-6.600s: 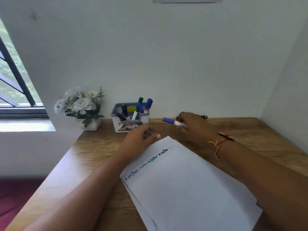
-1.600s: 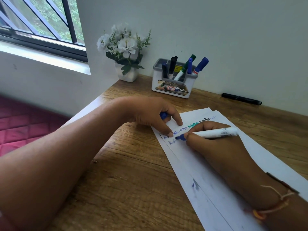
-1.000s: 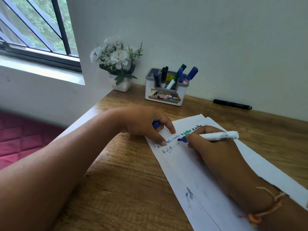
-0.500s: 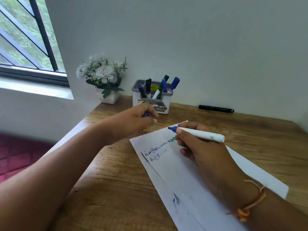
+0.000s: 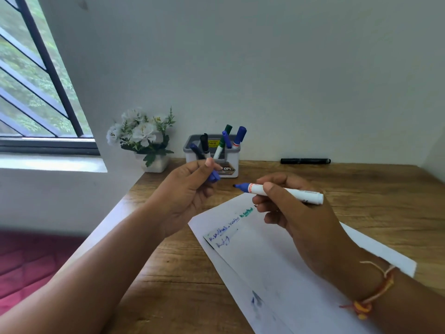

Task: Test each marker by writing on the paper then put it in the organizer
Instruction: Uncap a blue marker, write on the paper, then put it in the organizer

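My right hand (image 5: 292, 213) holds an uncapped blue marker (image 5: 284, 190) level above the paper, its tip pointing left. My left hand (image 5: 185, 191) is raised just left of that tip and pinches the blue cap (image 5: 215, 176). The white paper (image 5: 277, 266) lies on the wooden desk under my right hand, with blue, green and black scribbles near its far left corner. The grey organizer (image 5: 212, 162) stands at the back against the wall with several markers upright in it. A black marker (image 5: 305, 161) lies flat along the wall to its right.
A small white pot of white flowers (image 5: 144, 138) sits left of the organizer at the desk's back corner. A barred window (image 5: 36, 92) is at the left. The desk's left edge drops to a red mat (image 5: 29, 266). A white wall closes the back.
Writing has stopped: my right hand lifted the marker off the paper and turned it level. My left hand left the paper and rose with the cap toward the marker's tip.
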Available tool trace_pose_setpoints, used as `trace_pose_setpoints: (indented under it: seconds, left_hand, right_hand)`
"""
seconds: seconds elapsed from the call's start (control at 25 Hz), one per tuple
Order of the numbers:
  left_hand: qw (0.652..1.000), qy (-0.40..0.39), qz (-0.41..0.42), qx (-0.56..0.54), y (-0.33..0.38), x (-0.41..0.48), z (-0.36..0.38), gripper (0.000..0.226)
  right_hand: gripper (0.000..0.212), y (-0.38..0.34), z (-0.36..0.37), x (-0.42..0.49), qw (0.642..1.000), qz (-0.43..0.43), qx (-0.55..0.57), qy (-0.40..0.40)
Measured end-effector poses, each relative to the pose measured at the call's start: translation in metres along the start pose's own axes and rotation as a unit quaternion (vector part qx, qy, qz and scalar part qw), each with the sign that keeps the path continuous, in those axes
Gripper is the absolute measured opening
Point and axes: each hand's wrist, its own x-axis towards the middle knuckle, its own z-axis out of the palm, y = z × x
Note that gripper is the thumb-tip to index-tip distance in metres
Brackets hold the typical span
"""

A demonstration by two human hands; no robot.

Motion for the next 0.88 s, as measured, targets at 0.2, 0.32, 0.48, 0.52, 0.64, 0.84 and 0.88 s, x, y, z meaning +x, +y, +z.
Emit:
trace_pose_setpoints:
  seconds: [0.2,0.32,0.48,0.52,0.64,0.84,0.88]
  left_hand:
    - [0.998,-0.009,-0.05,-0.036,-0.003,-0.003,0.008,0.033]
    - [0.997,-0.012,-0.065,-0.034,-0.004,-0.004,0.009,0.035]
    - [0.996,-0.028,-0.079,-0.015,-0.003,-0.007,0.01,0.033]
    - [0.996,-0.035,-0.08,-0.01,-0.003,-0.007,0.01,0.032]
    - [0.996,-0.059,-0.073,0.005,-0.005,-0.008,0.01,0.027]
    - [0.995,-0.073,-0.068,0.01,-0.008,-0.008,0.012,0.023]
    - [0.995,-0.066,-0.067,0.013,-0.008,-0.008,0.012,0.023]
  right_hand:
    - [0.017,0.002,-0.001,-0.001,1.0,-0.022,0.012,-0.013]
    - [0.02,0.003,-0.001,0.0,0.999,-0.021,0.025,-0.012]
    - [0.019,0.005,-0.002,0.001,1.0,-0.013,0.003,-0.009]
    - [0.019,0.005,-0.002,0.001,1.0,-0.012,-0.001,-0.01]
    - [0.014,0.006,-0.002,0.0,1.0,-0.005,-0.005,-0.013]
    - [0.01,0.006,-0.003,0.001,0.999,-0.001,-0.027,-0.016]
    - [0.01,0.005,-0.003,0.001,0.999,-0.001,-0.028,-0.016]
